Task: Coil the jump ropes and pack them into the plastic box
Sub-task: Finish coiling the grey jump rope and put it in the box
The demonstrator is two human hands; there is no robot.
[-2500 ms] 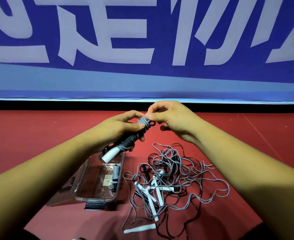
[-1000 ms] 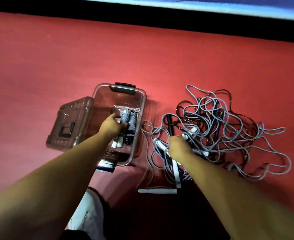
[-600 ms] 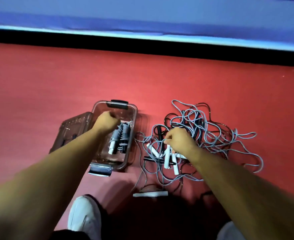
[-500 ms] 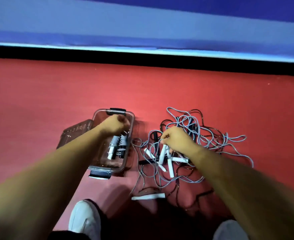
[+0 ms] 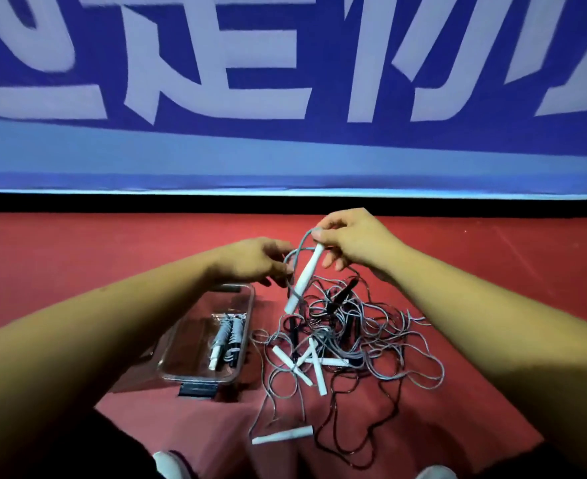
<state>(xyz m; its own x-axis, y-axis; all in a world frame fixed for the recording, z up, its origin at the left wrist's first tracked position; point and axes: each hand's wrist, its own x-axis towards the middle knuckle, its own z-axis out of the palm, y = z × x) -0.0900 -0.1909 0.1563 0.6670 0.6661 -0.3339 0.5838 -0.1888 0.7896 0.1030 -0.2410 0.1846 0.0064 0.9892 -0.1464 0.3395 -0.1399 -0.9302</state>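
A tangle of grey and black jump ropes (image 5: 350, 344) with white and black handles lies on the red floor. My right hand (image 5: 350, 242) pinches the top of a white handle (image 5: 302, 281) and holds it hanging above the pile. My left hand (image 5: 254, 262) is just left of it, its fingers on the grey cord (image 5: 290, 259) coming off that handle. The clear plastic box (image 5: 181, 354) stands open to the left of the pile, and two coiled ropes (image 5: 228, 337) lie inside it.
A blue banner with large white characters (image 5: 285, 81) stands along the far edge of the floor. The box lid (image 5: 136, 375) lies at the box's left side. A loose white handle (image 5: 283, 435) lies near me. My shoe tips (image 5: 171, 466) show at the bottom.
My left hand has put the coiled rope into the box and come up. My right hand has lifted a white handle out of the pile. My view has tilted up.
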